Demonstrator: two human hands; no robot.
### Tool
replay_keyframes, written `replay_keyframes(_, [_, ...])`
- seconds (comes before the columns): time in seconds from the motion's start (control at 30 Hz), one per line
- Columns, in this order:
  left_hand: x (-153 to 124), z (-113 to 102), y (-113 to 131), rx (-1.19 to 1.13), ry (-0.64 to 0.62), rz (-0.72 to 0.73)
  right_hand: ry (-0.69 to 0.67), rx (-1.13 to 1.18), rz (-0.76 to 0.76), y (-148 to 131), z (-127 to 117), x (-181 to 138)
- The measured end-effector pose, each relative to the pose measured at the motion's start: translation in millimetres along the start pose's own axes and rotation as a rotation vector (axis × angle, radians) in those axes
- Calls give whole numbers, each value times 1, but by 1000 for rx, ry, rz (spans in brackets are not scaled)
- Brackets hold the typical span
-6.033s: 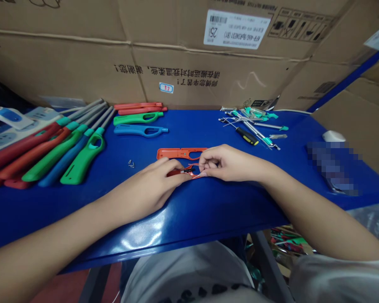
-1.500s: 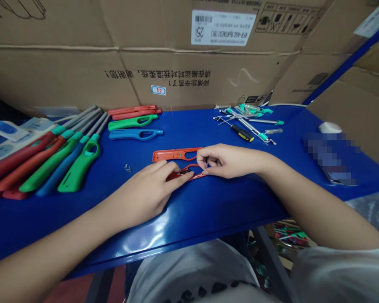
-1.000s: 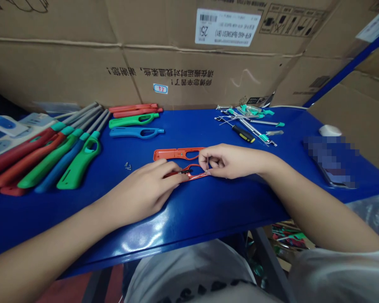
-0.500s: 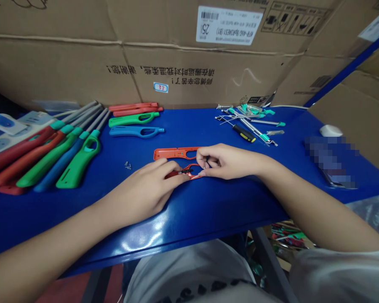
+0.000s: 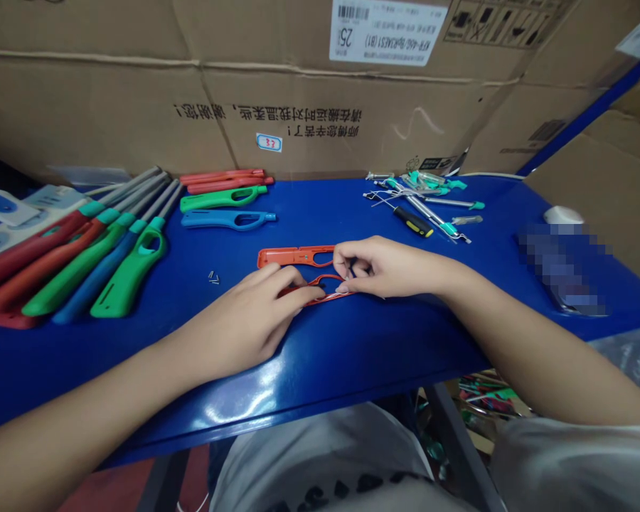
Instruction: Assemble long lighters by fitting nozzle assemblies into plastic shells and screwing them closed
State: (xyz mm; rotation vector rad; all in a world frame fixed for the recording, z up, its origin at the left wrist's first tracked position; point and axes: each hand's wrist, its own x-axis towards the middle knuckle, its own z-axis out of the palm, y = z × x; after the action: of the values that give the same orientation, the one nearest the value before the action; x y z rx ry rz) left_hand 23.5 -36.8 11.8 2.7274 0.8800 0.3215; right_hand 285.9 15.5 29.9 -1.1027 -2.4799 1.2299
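Note:
An orange lighter half-shell lies on the blue table with its open side up, and both my hands are on it. My left hand is closed over its wider end, thumb and fingers pinching around a small dark part inside. My right hand pinches at the narrower end, where a thin white wire shows at the fingertips. Just behind is a second orange half-shell, its right end hidden by my right hand. A few small screws lie left of my left hand.
Assembled long-necked lighters and a power strip are at the left. Red, green and blue shells sit behind. A screwdriver and lighter inner parts lie back right. A cardboard wall borders the table.
The left thumb and fingers have pressed down further over the small dark part in the shell, covering more of it. The right hand stays at the narrow end; the view shifts slightly.

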Motion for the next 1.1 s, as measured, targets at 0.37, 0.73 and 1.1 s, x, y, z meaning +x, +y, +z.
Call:
replay_keyframes(0.37, [3,-1,0,81,-48,24,-15,-108,-130,-3,0,-1])
replay_keyframes(0.73, [4,-2,1,141,-61,58,10,-99,-98,0,1,0])
replay_keyframes(1.1, [4,-4,2,192,-81,86,14,-140,-92,-2,2,0])
